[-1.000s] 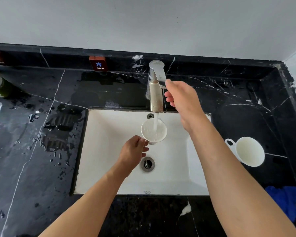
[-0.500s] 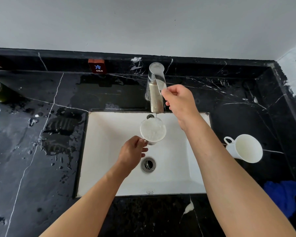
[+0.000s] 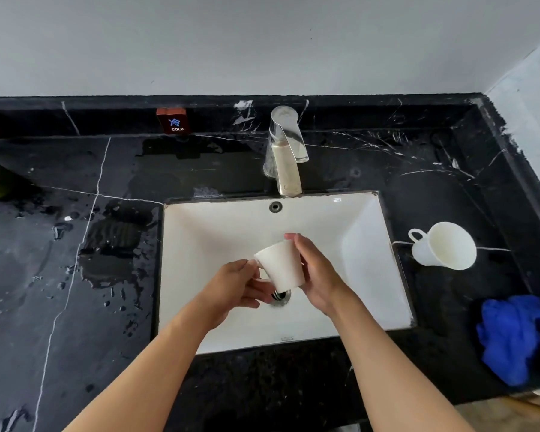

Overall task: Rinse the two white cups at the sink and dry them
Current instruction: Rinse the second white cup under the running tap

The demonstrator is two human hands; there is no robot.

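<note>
Red tag (image 3: pixel 176 121) behind the sink (image 3: pixel 368 244) reads "COLD". I've got both hands, left (image 3: pixel 231 286) and right (image 3: pixel 317 275), clamped on one white cup (image 3: pixel 282 266) over the drain; second cup (image 3: pixel 443 246) sits on the right countertop (image 3: pixel 75 307).

Both bare forearms came in from the bottom edge and angled toward each other, wrists pretty much straight. The left hand (image 3: pixel 235 283) was turned palm-in, thumb on top and fingers curled underneath, pinching at the handle side of the white cup (image 3: pixel 282 265). The right hand (image 3: pixel 317 275) was pressed flat against the cup's other side, fingers stretched up along it with the fingertips (image 3: pixel 290 236) poking past its upper end.
</note>
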